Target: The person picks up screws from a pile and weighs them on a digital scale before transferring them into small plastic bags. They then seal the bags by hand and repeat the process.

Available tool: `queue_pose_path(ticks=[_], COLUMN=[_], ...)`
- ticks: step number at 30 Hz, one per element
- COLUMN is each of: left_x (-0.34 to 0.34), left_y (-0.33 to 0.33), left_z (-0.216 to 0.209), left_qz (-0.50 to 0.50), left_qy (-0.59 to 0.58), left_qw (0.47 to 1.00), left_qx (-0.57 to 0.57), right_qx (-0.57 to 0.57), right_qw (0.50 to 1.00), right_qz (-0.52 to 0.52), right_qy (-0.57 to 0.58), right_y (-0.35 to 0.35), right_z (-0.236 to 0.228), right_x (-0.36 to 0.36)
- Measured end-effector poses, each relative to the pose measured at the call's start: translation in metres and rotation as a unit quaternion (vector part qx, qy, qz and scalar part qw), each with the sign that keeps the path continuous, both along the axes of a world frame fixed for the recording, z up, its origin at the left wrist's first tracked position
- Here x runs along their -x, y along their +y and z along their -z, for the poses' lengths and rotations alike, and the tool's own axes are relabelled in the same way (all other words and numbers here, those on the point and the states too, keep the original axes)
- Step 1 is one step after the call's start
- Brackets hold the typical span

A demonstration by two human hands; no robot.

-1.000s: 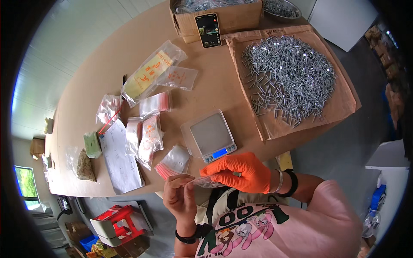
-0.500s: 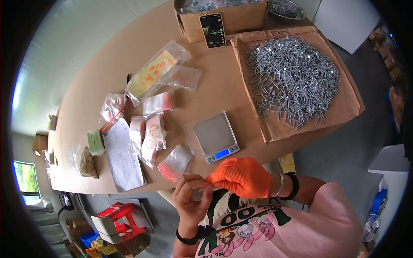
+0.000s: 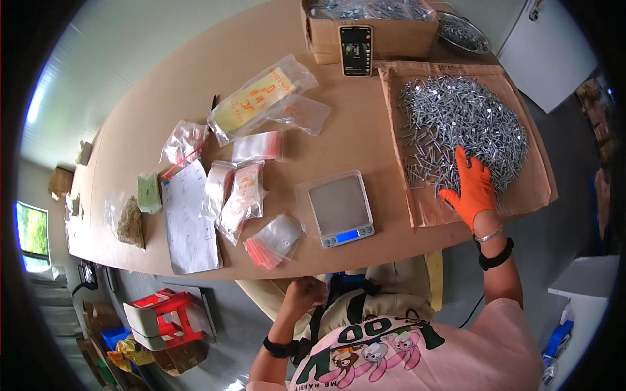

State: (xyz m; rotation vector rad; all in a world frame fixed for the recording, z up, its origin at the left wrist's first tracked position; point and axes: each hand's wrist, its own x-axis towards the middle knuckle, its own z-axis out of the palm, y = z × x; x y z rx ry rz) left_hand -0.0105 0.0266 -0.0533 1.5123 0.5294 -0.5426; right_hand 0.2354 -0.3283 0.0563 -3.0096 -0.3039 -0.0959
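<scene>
My right hand [image 3: 475, 192], in an orange glove, reaches onto a big heap of small silver nails [image 3: 469, 130]. Its fingers are spread at the near edge of the heap, and its palm is empty as far as I can see. Under the nails lies a brown paper sheet [image 3: 430, 212]. My bare left hand [image 3: 305, 294] is curled closed over my lap, below the table edge; what it may hold is hidden. A digital pocket scale [image 3: 339, 205] with a bare platform and lit blue display stands between the hands. Left of it lie small clear zip bags [image 3: 274, 241] with red edges.
More bag packs [image 3: 242, 195], a written paper sheet [image 3: 191, 218] and a bag with a yellow label [image 3: 254, 104] cover the left side. A phone [image 3: 355, 51] leans on a cardboard box [image 3: 326, 40]. A metal bowl [image 3: 463, 32] of nails stands behind.
My right hand has left my left hand and moved right, onto the nails, its fingers opening. My left hand has dropped toward my lap. The view has shifted slightly.
</scene>
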Motion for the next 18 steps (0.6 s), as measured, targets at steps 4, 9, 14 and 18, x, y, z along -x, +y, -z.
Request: queue_pose_path(ticks=[4, 9, 14, 18], left_x=[-0.018, -0.027, -0.03, -0.041], left_y=[-0.017, -0.024, 0.007, 0.03], left_z=[0.026, -0.034, -0.11, -0.106], left_qz=[-0.15, 0.216, 0.132, 0.134], left_qy=[-0.018, -0.125, -0.291, -0.33], left_qw=[0.986, 0.967, 0.892, 0.748], left_qx=[0.077, -0.049, -0.318, -0.56], right_qx=[0.009, -0.063, -0.256, -0.344], right_qw=[1.0, 0.997, 0.962, 0.934], right_qz=[0.018, -0.05, -0.094, -0.051], right_qy=[0.011, -0.011, 0.017, 0.087], right_y=[0.003, 0.001, -0.019, -0.016], right_z=[0.024, 0.042, 0.025, 0.001], right_x=[0.0, -0.016, -0.04, -0.041])
